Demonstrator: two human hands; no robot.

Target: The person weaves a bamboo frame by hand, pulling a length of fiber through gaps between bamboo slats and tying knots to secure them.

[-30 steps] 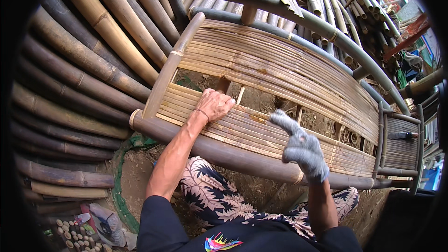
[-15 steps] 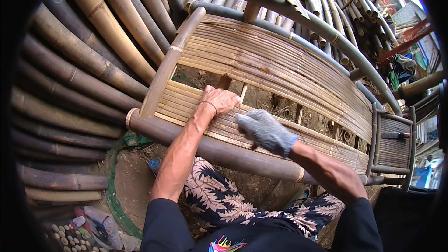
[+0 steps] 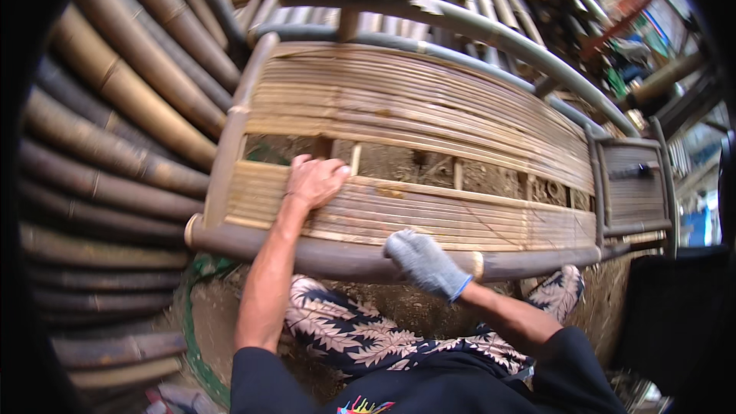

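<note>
The glove (image 3: 425, 261) is grey with a bright blue edging (image 3: 461, 289). The slats (image 3: 429, 216) run from straw yellow to tan; the front pole (image 3: 341, 259) is dark brown (with a paler ring (image 3: 478, 264)). The trousers (image 3: 341, 330) are near-black with a pale pink leaf pattern; the dark shirt (image 3: 437, 391) carries a multicoloured print (image 3: 365, 405).

Lettering, numbers, labels — none legible in the head view. Dark shirt (image 3: 437, 379) carries a multicoloured print (image 3: 363, 407), cut off at the lower edge — no characters readable.
</note>
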